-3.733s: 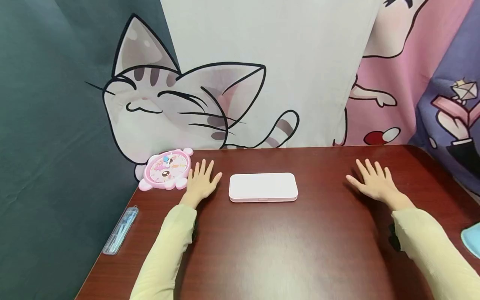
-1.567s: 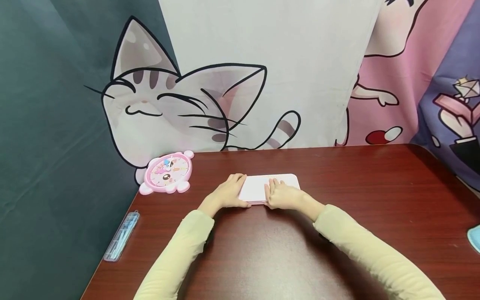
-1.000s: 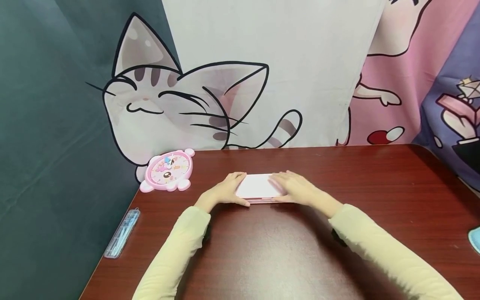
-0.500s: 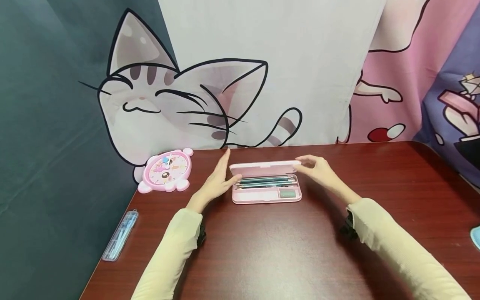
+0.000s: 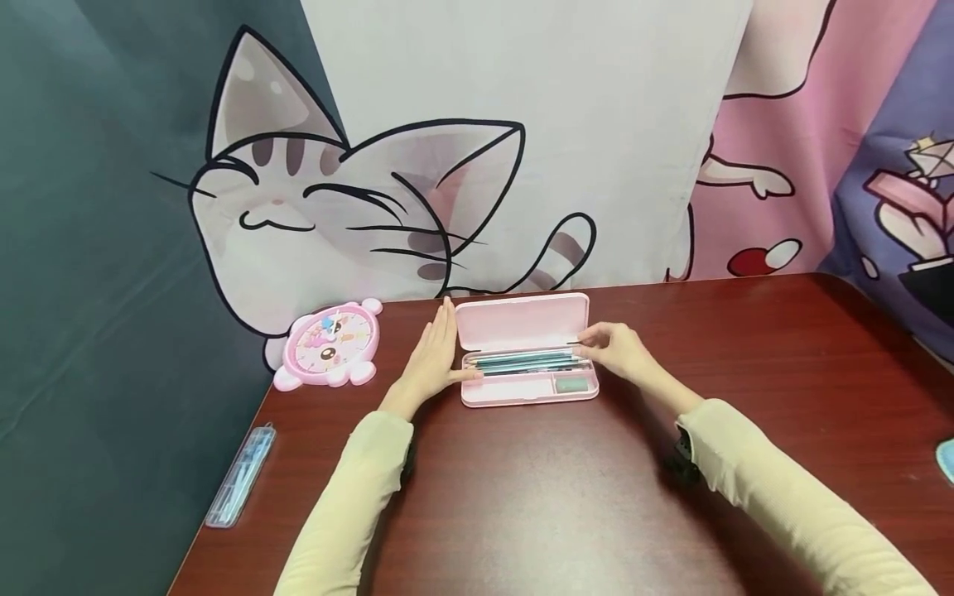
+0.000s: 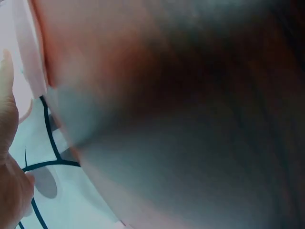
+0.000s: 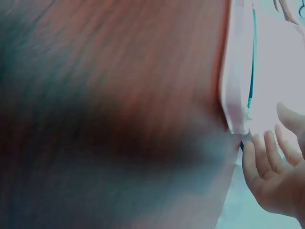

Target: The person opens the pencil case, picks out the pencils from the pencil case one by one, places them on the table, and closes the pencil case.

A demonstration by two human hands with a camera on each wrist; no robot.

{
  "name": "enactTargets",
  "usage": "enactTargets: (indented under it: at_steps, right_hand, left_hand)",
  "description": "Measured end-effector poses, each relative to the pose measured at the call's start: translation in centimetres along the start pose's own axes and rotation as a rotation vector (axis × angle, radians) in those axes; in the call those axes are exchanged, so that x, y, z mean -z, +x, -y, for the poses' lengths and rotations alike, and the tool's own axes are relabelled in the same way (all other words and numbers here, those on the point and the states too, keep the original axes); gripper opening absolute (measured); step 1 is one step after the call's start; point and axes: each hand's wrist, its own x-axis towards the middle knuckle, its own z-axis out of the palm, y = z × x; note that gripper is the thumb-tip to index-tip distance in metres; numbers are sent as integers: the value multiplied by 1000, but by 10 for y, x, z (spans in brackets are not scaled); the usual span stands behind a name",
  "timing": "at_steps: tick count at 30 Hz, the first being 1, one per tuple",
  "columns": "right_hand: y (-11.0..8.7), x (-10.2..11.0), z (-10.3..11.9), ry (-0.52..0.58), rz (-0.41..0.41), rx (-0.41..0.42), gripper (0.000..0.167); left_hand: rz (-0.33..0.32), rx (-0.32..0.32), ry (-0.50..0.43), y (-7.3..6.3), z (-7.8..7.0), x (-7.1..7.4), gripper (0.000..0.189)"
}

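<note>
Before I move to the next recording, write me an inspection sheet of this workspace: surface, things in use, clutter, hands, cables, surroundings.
Surface: dark red-brown table, wood-grained, with a soft glare patch.
Things in use: pink pencil case, its lid raised at the back; pencils lie lengthwise inside, a grey-green block in the front right compartment.
Clutter: pink clock-like item and clear box with blue contents at left; light-blue item cut off at right.
Hands: left hand at the case's left end, fingers straight; right hand at its right end, grip unclear.
Cables: nothing seen.
Surroundings: printed cloth backdrop with cartoon figures.
</note>
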Motion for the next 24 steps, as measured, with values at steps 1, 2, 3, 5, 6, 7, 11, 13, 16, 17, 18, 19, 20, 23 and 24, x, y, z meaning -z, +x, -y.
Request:
enactTargets:
  at_steps: [1, 2, 3, 5, 6, 7, 11, 13, 16, 17, 18, 19, 20, 23, 24]
  right_hand:
    - [-1, -1, -1, -22, 33, 20, 27]
    - [-2, -2, -2, -35, 61, 37, 28]
    - [-3, -3, -3, -41, 81, 48, 28]
    - [-4, -4, -5, -48, 105, 67, 28]
    - [-4, -4, -6, -49, 112, 75, 27]
    - [-3, -4, -7, -50, 119, 86, 27]
    - [-2, -5, -9, -39, 138, 134, 22]
    - [-2, -5, -10, -35, 141, 154, 18]
    - [-3, -7, -12, -41, 139, 188, 12]
    - [-4, -7, -13, -50, 137, 202, 10]
    - [-4, -8, -14, -58, 134, 219, 9]
    - [-5, -8, -14, -63, 133, 232, 7]
    - [-5, -8, -14, -69, 130, 242, 7]
    - [-6, -7, -14, -64, 126, 254, 6]
    - [-6, -7, -14, -59, 124, 245, 7]
  left_hand:
    - [3, 7, 10, 0, 0, -2, 121]
    - [2, 12, 24, 0, 0, -3, 120]
    - [3, 16, 37, 0, -1, -4, 120]
    - [-8, 18, 59, 0, -2, -6, 118]
    - [-4, 24, 74, 0, -2, -6, 118]
    - [-1, 31, 80, 0, -2, -7, 117]
    - [9, 50, 66, 0, -2, -9, 113]
    - [10, 62, 48, -1, -2, -9, 110]
    - [-23, 45, 32, -1, -1, -9, 105]
    - [-28, 40, 34, 0, -2, -9, 104]
    - [-30, 31, 45, 0, -2, -9, 104]
    - [-31, 22, 56, 1, -3, -8, 105]
    - [-29, 13, 58, 2, -3, -7, 106]
    - [23, 17, 47, 6, -5, -3, 112]
    - [44, 19, 38, 7, -5, -1, 113]
